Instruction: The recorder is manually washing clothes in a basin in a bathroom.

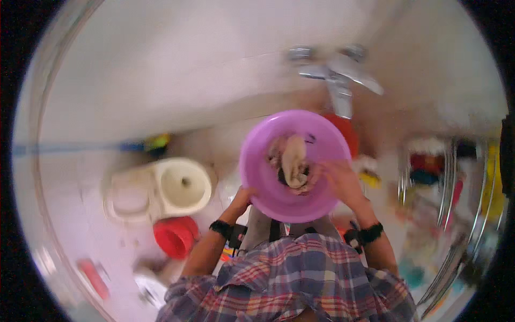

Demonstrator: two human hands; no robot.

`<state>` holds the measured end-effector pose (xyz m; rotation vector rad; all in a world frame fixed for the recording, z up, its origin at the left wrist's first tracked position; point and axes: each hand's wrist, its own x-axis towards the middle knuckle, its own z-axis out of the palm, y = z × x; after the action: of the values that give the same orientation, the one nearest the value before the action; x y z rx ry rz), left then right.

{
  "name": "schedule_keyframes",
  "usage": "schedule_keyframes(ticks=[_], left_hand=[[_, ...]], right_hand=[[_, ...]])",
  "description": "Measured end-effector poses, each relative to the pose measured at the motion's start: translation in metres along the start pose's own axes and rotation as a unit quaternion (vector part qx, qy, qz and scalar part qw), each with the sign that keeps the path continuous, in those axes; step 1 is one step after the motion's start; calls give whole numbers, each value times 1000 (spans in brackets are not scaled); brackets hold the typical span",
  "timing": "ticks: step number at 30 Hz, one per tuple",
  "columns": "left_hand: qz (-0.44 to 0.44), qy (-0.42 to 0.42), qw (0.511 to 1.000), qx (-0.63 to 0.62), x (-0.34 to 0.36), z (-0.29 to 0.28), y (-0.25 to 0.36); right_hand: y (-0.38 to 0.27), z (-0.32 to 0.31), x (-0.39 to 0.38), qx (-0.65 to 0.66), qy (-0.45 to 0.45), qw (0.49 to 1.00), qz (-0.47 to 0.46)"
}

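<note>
On the left of a pale-floored washroom, a cream squat toilet (201,185) sits just above a red bucket (170,240) in the view. Next, the person's left hand (243,197) grips the near-left rim of a purple basin (292,208), the thumb over the lip; the forearm rises from below with the elbow out, a dark band (220,229) around the wrist. The basin is in front of the person, over the knees; whether it rests on them cannot be told. Its wall looks like thin, smooth plastic, probably light but slick if wet, and best held by the rim on both sides. Bundled inside it lies a beige and pinkish cloth (294,161), likely soft and limp, and heavier if soaked; a gathered fold near its middle would give the surest hold. To its right, the right hand (343,181) reaches over the rim, its wrist angled inward and fingers at the cloth's edge; blur hides whether they pinch it or merely touch. A chrome tap (339,88) on the wall is aimed down beyond the basin, and at far right, metal rails (448,188) stand beside blurred, colorful items.
</note>
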<state>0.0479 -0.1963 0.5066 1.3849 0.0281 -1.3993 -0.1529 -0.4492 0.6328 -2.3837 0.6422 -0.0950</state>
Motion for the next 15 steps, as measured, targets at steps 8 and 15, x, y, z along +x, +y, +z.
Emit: schedule_keyframes(ticks=[8,15], left_hand=[[134,182,966,-126,17,58,4],[175,325,879,-303,19,172,8]], right_hand=[[133,-20,133,-50,40,996,-69],[133,-55,297,216,-402,890,17]])
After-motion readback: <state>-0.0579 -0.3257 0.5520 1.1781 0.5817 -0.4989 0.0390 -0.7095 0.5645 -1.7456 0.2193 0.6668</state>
